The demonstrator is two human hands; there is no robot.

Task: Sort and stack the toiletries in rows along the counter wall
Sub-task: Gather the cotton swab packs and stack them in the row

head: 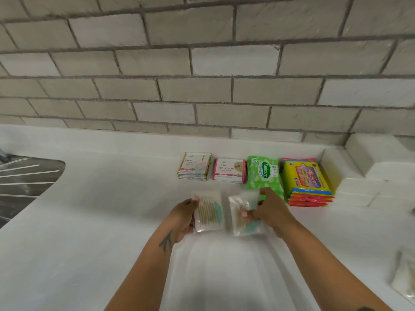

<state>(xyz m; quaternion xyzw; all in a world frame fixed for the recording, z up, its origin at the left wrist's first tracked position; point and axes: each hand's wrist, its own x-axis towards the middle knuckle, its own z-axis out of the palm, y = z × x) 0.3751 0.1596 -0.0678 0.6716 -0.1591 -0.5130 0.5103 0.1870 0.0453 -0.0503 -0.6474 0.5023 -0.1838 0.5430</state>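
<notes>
My left hand [183,217] grips a clear packet of cotton swabs [208,212] by its left edge. My right hand [269,212] holds a second clear swab packet [243,213] beside it, thumb on top. Both packets hover just above the white counter [101,221]. Behind them, along the brick wall, stands a row: a stack of gold-edged Dove sachets [195,166], a stack of pink Dove sachets [229,170], a green Sanicare wipes pack [263,172], and a stack of yellow Giggles wipes packs [306,181]. My right hand overlaps the near end of the Sanicare pack.
A steel sink drainboard [24,176] lies at the far left. White stepped blocks [368,171] fill the right corner. Another clear packet [405,274] rests at the right edge of the counter.
</notes>
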